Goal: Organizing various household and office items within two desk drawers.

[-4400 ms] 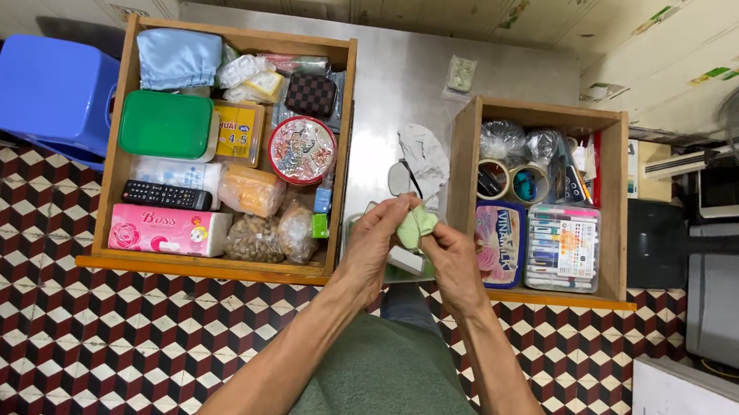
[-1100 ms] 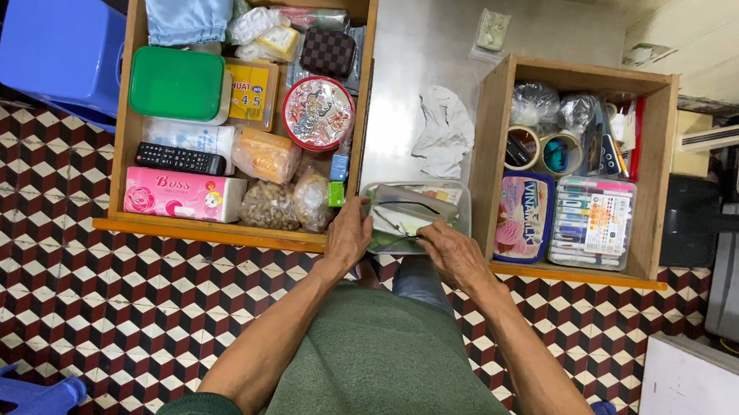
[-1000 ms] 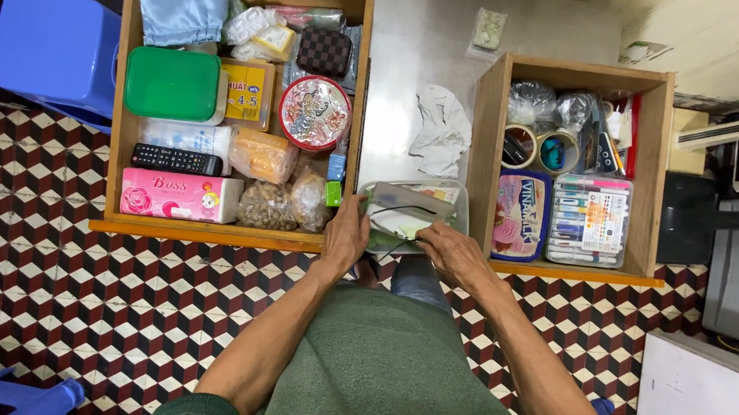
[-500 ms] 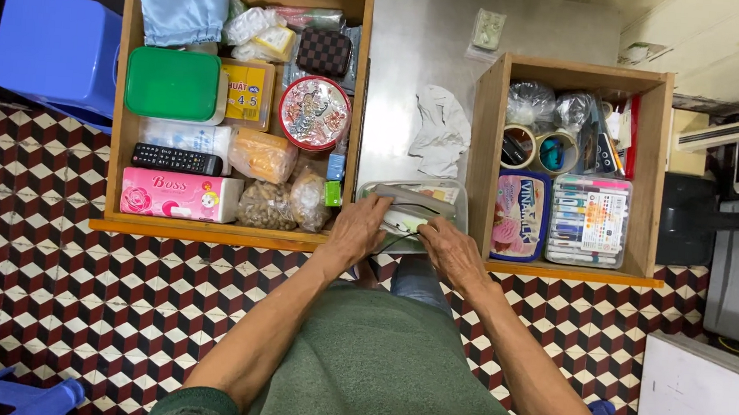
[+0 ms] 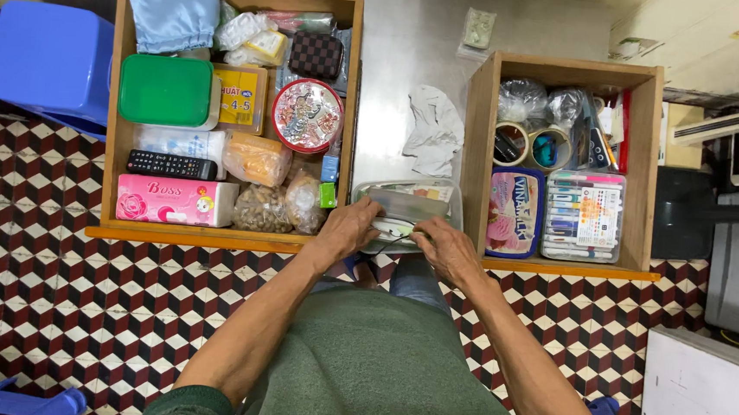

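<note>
1. The left hand [image 5: 349,228] rests on the near-left corner of a clear plastic box [image 5: 452,198], fingers curled and pressed onto what lies inside; whether they grip anything cannot be told.
2. The right hand [image 5: 446,249] sits at the box's near-right edge, fingers bent together over a thin dark cord; a true pinch is hard to make out.
3. The clear plastic box lies on the steel tabletop [image 5: 401,71] between the two drawers, its long axis running 9 to 3 o'clock. It holds a grey flat case [image 5: 409,204] lying the same way, plus papers at its far side; the near contents are hidden by both hands.
4. At 12 o'clock from the box, a crumpled white cloth [image 5: 432,138] lies on the steel.
5. At 9 o'clock, the left wooden drawer [image 5: 112,129] holds a pink tissue box [image 5: 176,200], a black remote [image 5: 170,165], bagged snacks, a green-lidded container [image 5: 166,90], a round red tin [image 5: 307,115], a checked pouch [image 5: 314,54] and a blue cloth [image 5: 173,17].
6. At 3 o'clock, the right wooden drawer [image 5: 647,166] holds a case of markers [image 5: 582,215], a pink tub [image 5: 514,211], tape rolls [image 5: 528,147] and clear bags; its far-right items are too crowded to identify.
</note>
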